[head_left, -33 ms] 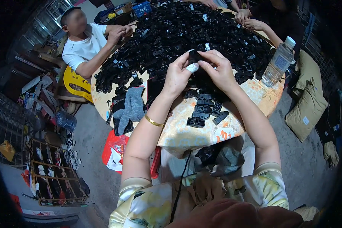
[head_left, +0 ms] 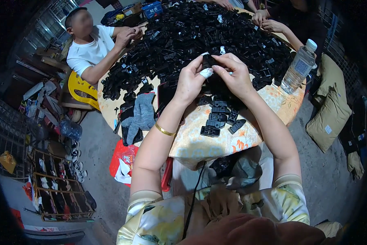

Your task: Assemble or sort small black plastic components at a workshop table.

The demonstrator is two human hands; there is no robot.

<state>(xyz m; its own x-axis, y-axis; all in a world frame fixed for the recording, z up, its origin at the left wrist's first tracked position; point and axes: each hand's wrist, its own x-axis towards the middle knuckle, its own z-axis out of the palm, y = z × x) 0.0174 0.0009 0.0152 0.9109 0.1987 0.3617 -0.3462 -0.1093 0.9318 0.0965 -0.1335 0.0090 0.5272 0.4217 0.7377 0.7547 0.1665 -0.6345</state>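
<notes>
Over the near part of the round table, my left hand (head_left: 191, 84) and my right hand (head_left: 235, 78) pinch a small black plastic part (head_left: 208, 61) between them. White wrapping (head_left: 206, 72) covers my left thumb tip, and some white shows on that hand's index fingertip too. Fingers hide much of the part. Just beyond rises a broad heap of black plastic parts (head_left: 183, 43). Below my hands, several black plastic pieces (head_left: 217, 117) lie in a loose cluster on the patterned tablecloth (head_left: 187, 143).
Left of my forearm lies a grey glove (head_left: 143, 110). A clear bottle (head_left: 299, 67) stands at the table's right edge, with tan sacks (head_left: 329, 116) beyond it. One person (head_left: 94, 49) sits at left; other people's hands (head_left: 269, 22) work at the far side.
</notes>
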